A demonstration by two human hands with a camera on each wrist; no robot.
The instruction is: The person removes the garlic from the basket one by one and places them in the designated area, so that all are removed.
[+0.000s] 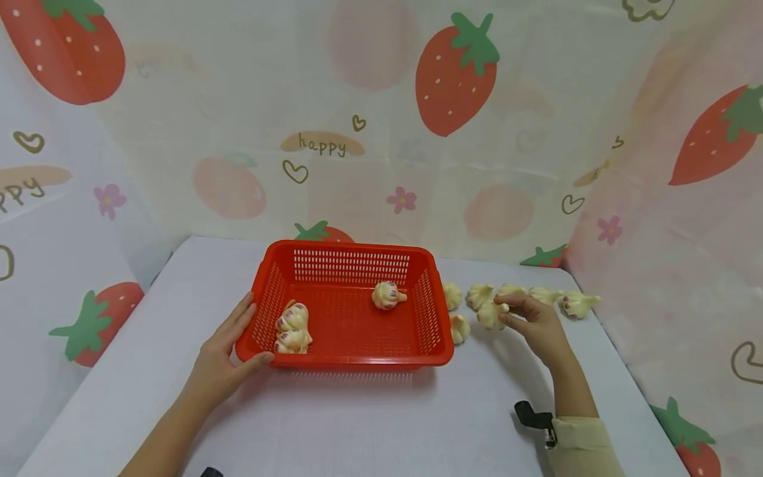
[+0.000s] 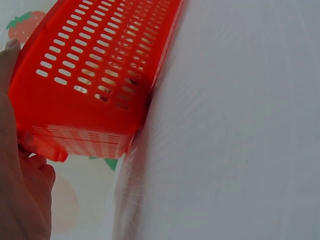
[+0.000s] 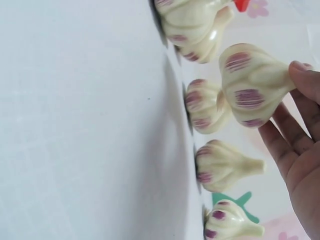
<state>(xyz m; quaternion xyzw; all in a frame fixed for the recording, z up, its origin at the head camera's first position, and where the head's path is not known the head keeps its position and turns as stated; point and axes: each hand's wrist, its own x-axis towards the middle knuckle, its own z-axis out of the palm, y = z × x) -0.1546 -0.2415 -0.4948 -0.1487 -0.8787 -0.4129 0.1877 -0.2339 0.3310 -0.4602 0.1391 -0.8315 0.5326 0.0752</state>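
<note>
Showing its round end, a garlic bulb (image 1: 490, 317) was pinched by its narrow stem in the right hand (image 1: 536, 324), presumably for control, above the table (image 1: 369, 424), right of the red basket (image 1: 357, 361). The basket's left end was gripped by the left hand (image 1: 222, 359), probably for steadiness.

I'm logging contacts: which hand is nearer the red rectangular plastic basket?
Left: the left hand holds the basket at its left end; the right hand is apart, to the right.
</note>
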